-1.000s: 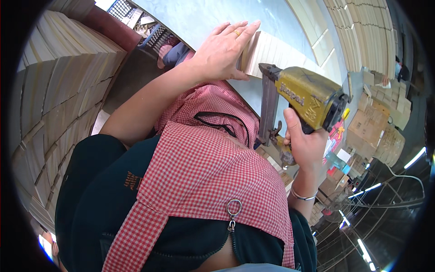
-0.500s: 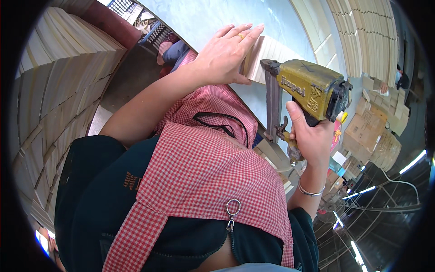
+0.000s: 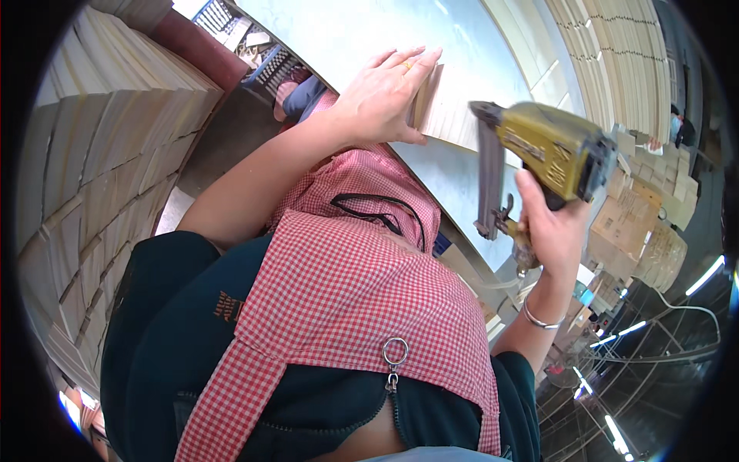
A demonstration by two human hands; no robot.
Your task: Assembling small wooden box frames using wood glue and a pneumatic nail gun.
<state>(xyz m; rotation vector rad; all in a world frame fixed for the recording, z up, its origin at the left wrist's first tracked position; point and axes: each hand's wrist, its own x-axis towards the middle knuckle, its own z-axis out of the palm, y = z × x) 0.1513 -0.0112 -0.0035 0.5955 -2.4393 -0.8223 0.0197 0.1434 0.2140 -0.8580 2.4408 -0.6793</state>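
Observation:
My right hand (image 3: 556, 231) is wrapped round the grip of a yellow nail gun (image 3: 550, 146). The gun's nose and long dark magazine (image 3: 489, 169) point left, and its nose is apart from the wood. A block of pale wood (image 3: 453, 112), with a darker left end, lies on the pale blue tabletop (image 3: 454, 165). Against that left end rests my left hand (image 3: 381, 96), its fingers stretched out toward the far side and its thumb at the near side. Its palm side is hidden.
Tall stacks of pale wooden boards (image 3: 100, 115) rise on my left. More boards (image 3: 616, 69) stand at the far right of the table. Cardboard boxes (image 3: 623, 219) are piled beyond my right arm. A dark blue plastic crate (image 3: 273, 68) sits beside another person's leg (image 3: 302, 98).
The nail gun in my right hand has moved right and slightly down, away from the wood block, and is slightly blurred. My left hand stays almost in place against the block.

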